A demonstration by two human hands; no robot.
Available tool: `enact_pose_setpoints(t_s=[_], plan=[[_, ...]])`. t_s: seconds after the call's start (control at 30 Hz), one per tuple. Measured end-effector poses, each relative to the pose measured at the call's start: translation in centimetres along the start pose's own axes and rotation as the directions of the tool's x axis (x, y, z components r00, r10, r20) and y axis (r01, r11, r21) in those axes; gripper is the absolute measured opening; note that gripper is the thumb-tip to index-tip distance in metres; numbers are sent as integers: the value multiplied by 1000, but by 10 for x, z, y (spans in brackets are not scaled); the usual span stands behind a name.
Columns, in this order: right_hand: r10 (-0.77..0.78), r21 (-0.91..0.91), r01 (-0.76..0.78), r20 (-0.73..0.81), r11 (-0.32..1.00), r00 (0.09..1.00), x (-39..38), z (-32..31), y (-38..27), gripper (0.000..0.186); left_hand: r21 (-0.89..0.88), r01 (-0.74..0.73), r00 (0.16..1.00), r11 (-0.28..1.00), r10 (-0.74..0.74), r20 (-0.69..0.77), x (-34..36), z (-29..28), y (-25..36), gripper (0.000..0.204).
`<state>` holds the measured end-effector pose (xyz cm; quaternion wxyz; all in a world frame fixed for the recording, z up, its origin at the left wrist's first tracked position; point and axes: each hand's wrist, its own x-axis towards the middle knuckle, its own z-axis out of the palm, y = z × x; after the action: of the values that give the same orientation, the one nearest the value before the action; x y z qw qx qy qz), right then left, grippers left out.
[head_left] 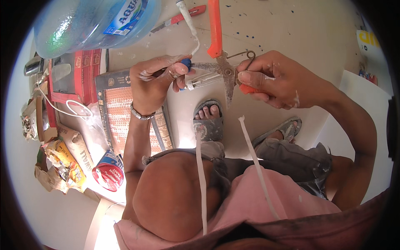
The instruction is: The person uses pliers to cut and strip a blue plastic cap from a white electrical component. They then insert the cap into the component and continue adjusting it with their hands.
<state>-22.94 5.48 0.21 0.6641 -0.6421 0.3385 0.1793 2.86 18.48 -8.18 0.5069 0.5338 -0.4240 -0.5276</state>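
Note:
My right hand (279,81) grips one orange handle of rusty, spring-loaded shears (225,66). Their other orange handle points away from me, and the blades are spread apart. One blade reaches left to a small dark-blue piece (186,63), which my left hand (154,79) pinches between thumb and fingers. Whether the blade touches that piece I cannot tell. Just beside my left fingertips is a clear, ribbed, slender object (205,81) with a white end; I cannot tell if it is held or lies on the floor. White smears mark both hands.
A large clear-blue water bottle (91,29) lies far left. Beyond my hands are a red utility knife (183,17), a white-coated slender tool (188,21) and scattered blue scraps. Leftward lie a framed black panel (114,81), red boxes (89,68), a paint can (108,173) and bags.

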Motion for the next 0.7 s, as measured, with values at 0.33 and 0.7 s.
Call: enact_pose_setpoints(t_s=[0.33,0.7], plan=[[-849,-889,432,107,151,517,81,23,-5,30,-384,262,965,885,-249,84,-29,-80,6,27],[-504,-501,496,131,710,854,67,11,-85,22,-1,-156,963,988,152,-223,-45,-90,49,13]])
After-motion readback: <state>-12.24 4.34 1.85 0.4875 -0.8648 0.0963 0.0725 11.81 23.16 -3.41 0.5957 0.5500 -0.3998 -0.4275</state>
